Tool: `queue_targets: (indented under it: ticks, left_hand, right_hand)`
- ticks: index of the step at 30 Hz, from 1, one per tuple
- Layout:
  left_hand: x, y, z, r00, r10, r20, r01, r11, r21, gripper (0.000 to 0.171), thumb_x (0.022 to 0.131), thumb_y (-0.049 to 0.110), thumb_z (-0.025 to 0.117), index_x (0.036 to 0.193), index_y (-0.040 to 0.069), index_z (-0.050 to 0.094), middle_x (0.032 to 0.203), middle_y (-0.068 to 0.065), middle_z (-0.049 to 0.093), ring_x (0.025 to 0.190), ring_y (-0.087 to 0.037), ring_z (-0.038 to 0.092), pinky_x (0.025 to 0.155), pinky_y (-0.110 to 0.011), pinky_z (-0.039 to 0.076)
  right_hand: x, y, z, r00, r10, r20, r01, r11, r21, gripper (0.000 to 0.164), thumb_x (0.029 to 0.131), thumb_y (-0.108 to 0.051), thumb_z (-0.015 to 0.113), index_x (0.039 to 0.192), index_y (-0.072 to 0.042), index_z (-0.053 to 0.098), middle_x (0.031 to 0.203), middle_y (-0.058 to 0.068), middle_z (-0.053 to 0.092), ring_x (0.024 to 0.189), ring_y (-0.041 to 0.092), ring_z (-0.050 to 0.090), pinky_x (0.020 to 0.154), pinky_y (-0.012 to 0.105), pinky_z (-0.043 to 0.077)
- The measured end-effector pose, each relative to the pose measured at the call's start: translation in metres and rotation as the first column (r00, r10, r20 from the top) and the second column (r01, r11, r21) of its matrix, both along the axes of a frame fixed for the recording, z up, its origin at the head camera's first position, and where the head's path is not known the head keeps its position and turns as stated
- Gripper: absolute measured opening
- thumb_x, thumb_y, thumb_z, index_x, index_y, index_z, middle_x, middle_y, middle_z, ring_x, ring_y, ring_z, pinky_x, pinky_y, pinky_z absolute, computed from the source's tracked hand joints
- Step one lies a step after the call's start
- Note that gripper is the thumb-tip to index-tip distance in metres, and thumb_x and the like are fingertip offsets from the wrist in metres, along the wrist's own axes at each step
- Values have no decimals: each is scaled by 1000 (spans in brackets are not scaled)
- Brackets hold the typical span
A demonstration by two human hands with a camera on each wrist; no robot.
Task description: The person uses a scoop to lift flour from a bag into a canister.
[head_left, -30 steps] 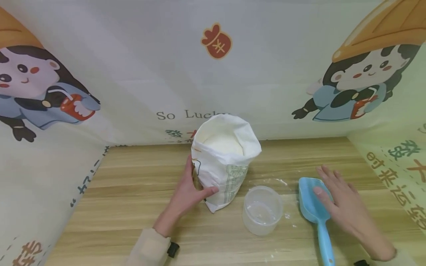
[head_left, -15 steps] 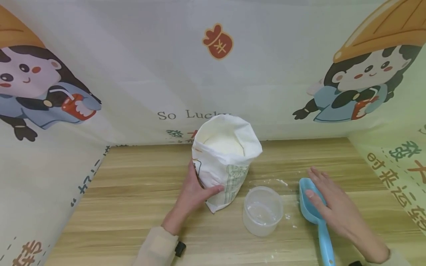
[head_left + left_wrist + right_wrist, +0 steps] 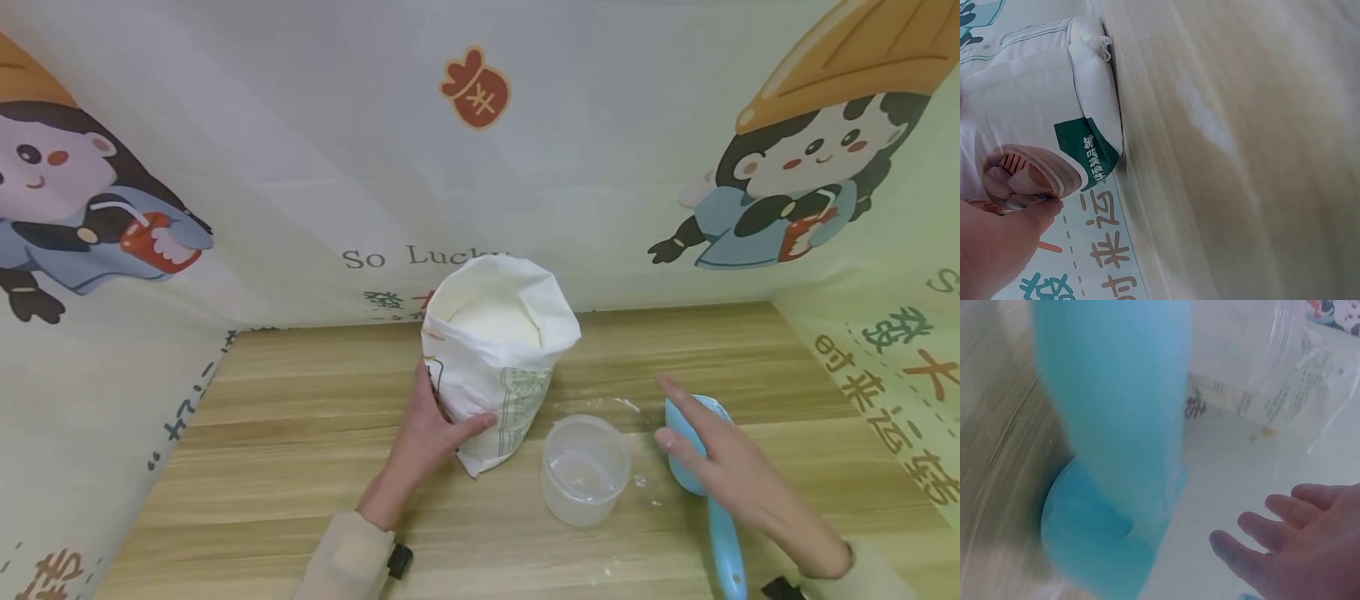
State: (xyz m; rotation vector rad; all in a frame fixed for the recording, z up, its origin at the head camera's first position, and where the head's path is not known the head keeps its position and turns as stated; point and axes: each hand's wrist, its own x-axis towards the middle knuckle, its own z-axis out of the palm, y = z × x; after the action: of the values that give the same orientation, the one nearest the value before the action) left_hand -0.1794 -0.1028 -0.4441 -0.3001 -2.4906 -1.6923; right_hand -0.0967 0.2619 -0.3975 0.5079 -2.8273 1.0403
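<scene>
A white flour bag (image 3: 480, 375), open at the top with white powder inside, stands on the table. My left hand (image 3: 423, 429) holds its lower left side, thumb across the front and fingers behind. In the left wrist view, that thumb rests by the printed buns on the bag (image 3: 1035, 106). A clear plastic tub (image 3: 585, 471) stands right of the bag. Farther right lies a light blue scoop (image 3: 723, 533), its handle toward me. My right hand (image 3: 731, 471) hovers over the scoop with straight fingers, covering part of its bowl; the right wrist view shows them apart from it.
The wood-grain table (image 3: 247, 475) has spilled white powder around the tub. A printed cloth wall (image 3: 315, 167) closes off the back and both sides, and the bag stands close to the back one.
My right hand has moved left across the scoop, from its right edge to over its bowl. The left hand stays on the bag. The whole view has shifted slightly.
</scene>
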Motion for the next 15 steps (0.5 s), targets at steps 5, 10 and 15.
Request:
queue_targets:
  ticks: [5,10,15]
  left_hand:
    - [0,-2,-1,1000,10,-9,-10,1000,-6,129,70,32,98,165,19,11,153,-12,44,137,-28,46,117,-48,35]
    - [0,-1,-1,1000,15,-6,-15,1000,-27,129,71,34,97,165,18,12,153,-15,44,138,-30,47,117,-49,36]
    - [0,-1,-1,1000,16,-5,-16,1000,-23,128,71,32,97,165,18,12,153,-14,45,138,-30,47,117,-48,35]
  right_hand:
    - [0,-18,-1,999,31,-13,-30,997,70,84,98,-42,71,159,1,33,160,26,38,142,49,41,108,67,38]
    - [3,-34,-5,999,53,7,-54,993,102,104,84,-55,82,159,-2,34,159,23,41,136,47,49,102,65,46]
    - [4,-46,-8,997,76,27,-78,990,115,117,72,-59,89,160,-5,33,160,23,40,135,46,50,101,64,48]
